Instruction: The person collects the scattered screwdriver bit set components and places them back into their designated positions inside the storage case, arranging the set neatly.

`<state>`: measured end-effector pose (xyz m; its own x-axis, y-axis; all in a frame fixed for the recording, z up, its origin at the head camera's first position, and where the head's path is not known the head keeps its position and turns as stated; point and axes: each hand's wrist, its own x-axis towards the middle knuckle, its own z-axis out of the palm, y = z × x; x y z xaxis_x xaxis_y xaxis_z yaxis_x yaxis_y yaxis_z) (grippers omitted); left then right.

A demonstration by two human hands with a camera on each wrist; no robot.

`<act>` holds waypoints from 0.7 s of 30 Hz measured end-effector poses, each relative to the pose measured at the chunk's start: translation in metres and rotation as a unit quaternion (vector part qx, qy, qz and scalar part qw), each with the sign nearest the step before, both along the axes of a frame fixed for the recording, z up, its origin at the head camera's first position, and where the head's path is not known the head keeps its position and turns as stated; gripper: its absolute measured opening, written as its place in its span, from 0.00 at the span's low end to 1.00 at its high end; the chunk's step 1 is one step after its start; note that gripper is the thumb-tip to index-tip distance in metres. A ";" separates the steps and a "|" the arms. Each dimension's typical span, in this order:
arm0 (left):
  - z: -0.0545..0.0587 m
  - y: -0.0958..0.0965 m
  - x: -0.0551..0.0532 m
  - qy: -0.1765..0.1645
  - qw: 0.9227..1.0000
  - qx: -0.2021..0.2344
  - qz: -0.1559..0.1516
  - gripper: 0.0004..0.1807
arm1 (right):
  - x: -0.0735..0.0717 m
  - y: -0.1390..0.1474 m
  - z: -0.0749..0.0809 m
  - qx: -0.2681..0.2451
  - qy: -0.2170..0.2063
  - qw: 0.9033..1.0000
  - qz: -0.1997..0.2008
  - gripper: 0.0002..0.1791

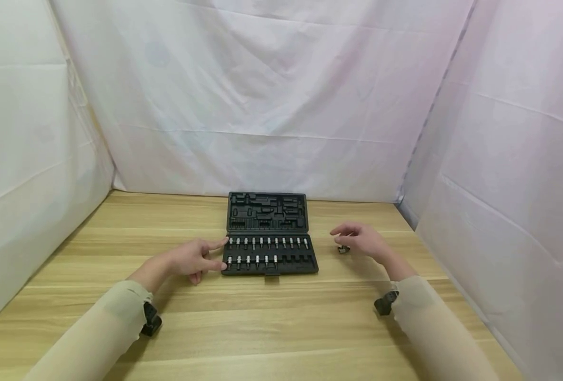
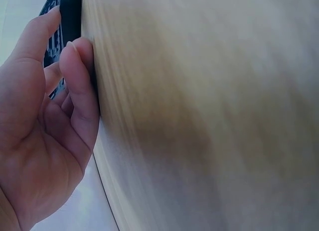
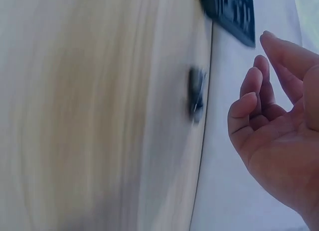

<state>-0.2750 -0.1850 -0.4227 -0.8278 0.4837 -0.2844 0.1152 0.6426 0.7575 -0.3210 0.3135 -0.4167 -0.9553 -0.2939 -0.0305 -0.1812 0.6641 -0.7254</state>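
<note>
Our right hand (image 1: 360, 241) has nothing in its grasp: the fingers bend loosely over the tabletop (image 1: 262, 328) with no object between them. Just below those fingers, resting on the wood and apart from the skin in the right wrist view, lies a small cluster of metal pieces (image 1: 343, 249), too blurred for us to count. To the left of this hand, well apart from it, we have the black tray (image 1: 288, 269) of an opened case, lying flat. At its far side from the right hand, our left hand (image 1: 193, 259) touches the tray's left edge with forefinger and thumb extended, seemingly bracing it rather than grasping anything. Between the two hands we see the upper row of bit sockets (image 1: 269, 242), filled across, and the lower row of bit sockets (image 1: 257, 261), where six sit at the left-hand end while the empty slots (image 1: 297, 259) take up the end nearer the right hand. Beyond both hands, the lid (image 1: 268, 211) is folded back on the table, and farther out hangs white cloth (image 1: 262, 95). We judge the step in hand to be reaching for one of the loose pieces; the next move seems to call for lowering the right fingers, pinching a single piece cleanly and turning it to suit a vacant slot, with the tray held steady.
</note>
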 end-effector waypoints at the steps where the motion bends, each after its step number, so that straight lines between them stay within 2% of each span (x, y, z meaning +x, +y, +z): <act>1: 0.000 0.000 0.000 0.000 1.000 0.001 0.000 0.51 | 0.000 0.005 -0.001 0.002 -0.004 1.000 -0.008 0.19; 5: 0.000 0.000 0.001 0.001 1.000 0.001 0.000 0.51 | 0.002 0.023 -0.004 0.010 -0.009 1.000 -0.010 0.16; 10: 0.001 0.000 0.000 0.005 1.000 -0.004 -0.001 0.51 | 0.001 0.035 -0.008 0.054 -0.008 0.998 0.003 0.13; 16: 0.000 0.000 0.000 0.004 1.000 -0.007 0.004 0.51 | 0.004 0.031 -0.007 0.093 -0.014 0.995 0.021 0.12; 21: -0.001 0.000 0.000 0.003 1.000 -0.010 0.006 0.51 | 0.005 0.027 -0.007 0.104 -0.022 0.994 0.021 0.10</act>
<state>-0.2752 -0.1852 -0.4239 -0.8349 0.4679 -0.2899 0.1112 0.6593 0.7436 -0.3157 0.3401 -0.4234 -0.9387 -0.3169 -0.1359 -0.1837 0.7930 -0.5809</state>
